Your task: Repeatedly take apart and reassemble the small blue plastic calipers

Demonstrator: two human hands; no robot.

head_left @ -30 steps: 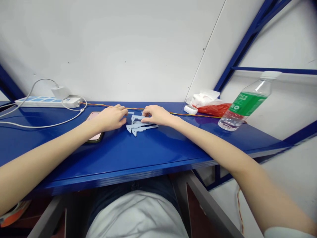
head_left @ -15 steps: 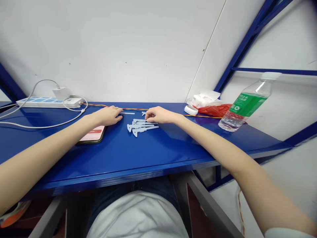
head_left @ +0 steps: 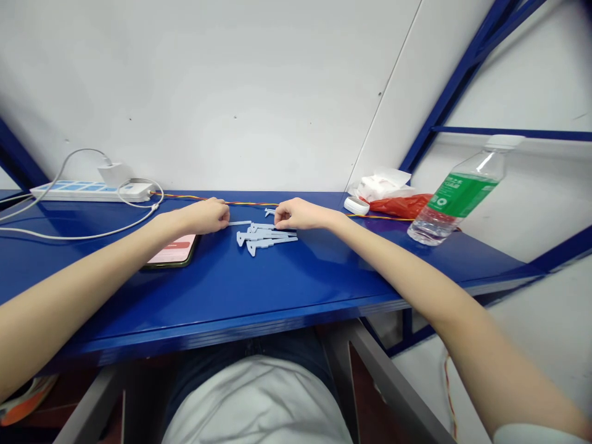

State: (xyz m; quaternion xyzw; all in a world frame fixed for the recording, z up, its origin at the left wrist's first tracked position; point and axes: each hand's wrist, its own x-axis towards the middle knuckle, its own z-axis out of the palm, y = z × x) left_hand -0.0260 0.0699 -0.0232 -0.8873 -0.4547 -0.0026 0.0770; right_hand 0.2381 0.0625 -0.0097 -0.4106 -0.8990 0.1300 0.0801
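Note:
Several pale blue-grey plastic vernier calipers (head_left: pixel 266 239) lie in an overlapping pile on the blue table. My left hand (head_left: pixel 214 215) is closed around the end of another caliper (head_left: pixel 240 222); only its thin bar shows, pointing right towards the pile. Behind and right of the pile, my right hand (head_left: pixel 298 214) has its thumb and fingers curled together close to the uppermost calipers. What its fingertips hold, if anything, is hidden. The small jaws of a further caliper (head_left: pixel 269 212) show just left of the right knuckles, the rest being covered by that hand.
A phone (head_left: pixel 173 251) lies under my left forearm. Behind it are a power strip (head_left: pixel 92 191) and a white cable. To the right stand a white oval device (head_left: pixel 356 205), a red bag (head_left: pixel 400 205), tissues (head_left: pixel 382 184) and a water bottle (head_left: pixel 456 197). A coloured wire runs along the back.
My left fingers have closed from a flatter pose, and the caliper's bar there has come nearer to me and the pile. My right hand has shifted slightly right.

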